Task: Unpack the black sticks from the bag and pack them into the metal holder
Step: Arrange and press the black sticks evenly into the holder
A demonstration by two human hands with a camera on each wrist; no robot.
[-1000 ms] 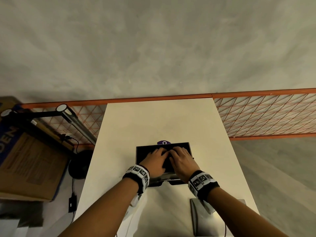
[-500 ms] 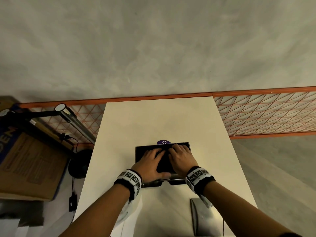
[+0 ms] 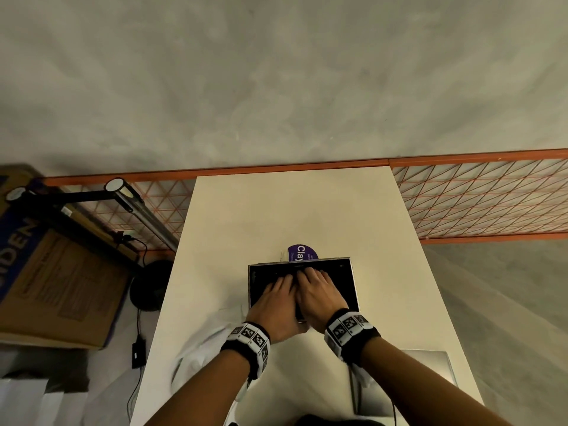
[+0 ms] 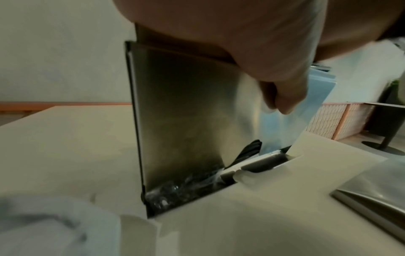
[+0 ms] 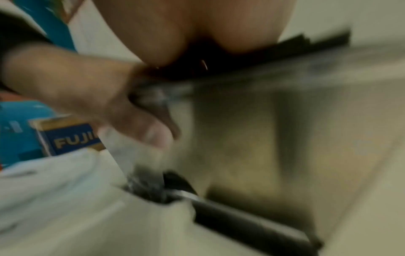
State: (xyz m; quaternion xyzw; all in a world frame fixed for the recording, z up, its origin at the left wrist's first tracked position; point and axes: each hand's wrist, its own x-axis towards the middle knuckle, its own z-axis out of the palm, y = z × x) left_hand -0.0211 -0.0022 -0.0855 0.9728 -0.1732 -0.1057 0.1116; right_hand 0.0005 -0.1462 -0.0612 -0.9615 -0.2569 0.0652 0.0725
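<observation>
Inside the metal holder (image 3: 353, 290), both hands' fingers (image 3: 287, 279) hide the black sticks (image 5: 295, 46).

both hands (image 3: 302, 298) fill holder (image 3: 353, 290) opening, far tabletop (image 3: 292, 210) open

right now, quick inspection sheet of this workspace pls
surface: pale table, bare at the far end
job's things: metal holder stands upright, black sticks inside; clear bag crumpled at its foot
clutter: purple label behind the holder; grey metal sheet near the right forearm
grippers: left hand and right hand both reach into the holder's top; grip unclear
cables: black cable and adapter on the floor, left
surroundings: orange mesh panel, cardboard box, concrete floor
</observation>
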